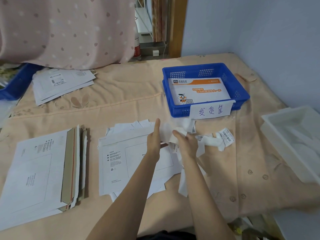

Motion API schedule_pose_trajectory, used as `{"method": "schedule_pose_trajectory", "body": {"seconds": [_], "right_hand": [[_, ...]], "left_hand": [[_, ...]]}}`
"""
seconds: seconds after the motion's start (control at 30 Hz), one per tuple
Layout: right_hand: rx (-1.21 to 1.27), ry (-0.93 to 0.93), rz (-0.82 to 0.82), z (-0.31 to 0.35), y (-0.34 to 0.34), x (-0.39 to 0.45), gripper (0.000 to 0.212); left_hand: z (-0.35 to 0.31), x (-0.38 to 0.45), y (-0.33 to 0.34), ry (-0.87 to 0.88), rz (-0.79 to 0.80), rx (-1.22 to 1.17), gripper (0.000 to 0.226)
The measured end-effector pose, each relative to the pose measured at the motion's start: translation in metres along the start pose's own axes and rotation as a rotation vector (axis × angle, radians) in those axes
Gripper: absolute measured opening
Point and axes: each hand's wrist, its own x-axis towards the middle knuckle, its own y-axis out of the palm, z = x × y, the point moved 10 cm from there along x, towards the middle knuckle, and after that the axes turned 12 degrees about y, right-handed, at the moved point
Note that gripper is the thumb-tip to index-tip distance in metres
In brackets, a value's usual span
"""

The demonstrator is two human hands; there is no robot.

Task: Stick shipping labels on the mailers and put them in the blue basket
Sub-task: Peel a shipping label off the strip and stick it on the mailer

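Mailer (pixel 138 163) lies flat on bed, btwn both hands. Right hand (pixel 186 144) fingers pinch a white label (pixel 170 134); left hand (pixel 153 141) fingers straight, together. Step looks like peeling; next: press label onto mailer, then blue basket (pixel 204 70).

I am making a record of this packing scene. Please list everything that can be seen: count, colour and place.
Blue plastic basket with a handwritten paper sign: one, far right on the bed.
Orange-and-white express mailer: one, inside that basket.
White cardboard mailers, stacked: several, near left.
White cardboard mailer lying flat: one on top of others, centre, under the hands.
White mailers, loose pile: several, far left.
Crumpled white label backing paper with barcodes: a heap, right of the hands.
Translucent white plastic tray: one, right edge.
Second blue basket: one, far left, partly hidden.
Pink spotted curtain: one, behind.
Peach bed sheet: one, beneath everything.
Left hand: fingers straight.
Right hand: its grip pinches white paper.
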Motion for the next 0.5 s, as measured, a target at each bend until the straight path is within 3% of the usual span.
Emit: {"method": "schedule_pose_trajectory", "body": {"seconds": [0.1,0.17,0.23,0.3,0.5], "right_hand": [[0.009,0.003,-0.049,-0.003,-0.002,0.004,0.020],[-0.020,-0.016,-0.082,-0.002,-0.004,0.004,0.023],[-0.022,-0.030,-0.081,-0.003,-0.005,0.006,0.017],[0.014,-0.007,-0.018,-0.008,-0.002,0.008,0.010],[0.120,0.182,0.178,-0.033,0.014,0.017,0.007]], "left_hand": [[-0.002,-0.003,0.008,0.124,0.119,0.033,0.035],[0.004,-0.005,0.010,0.148,0.144,0.115,0.055],[0.007,-0.005,0.006,0.171,0.109,0.170,0.050],[0.007,-0.002,0.001,0.182,0.061,0.182,0.035],[0.015,0.006,-0.012,0.119,0.006,0.233,0.030]]}}
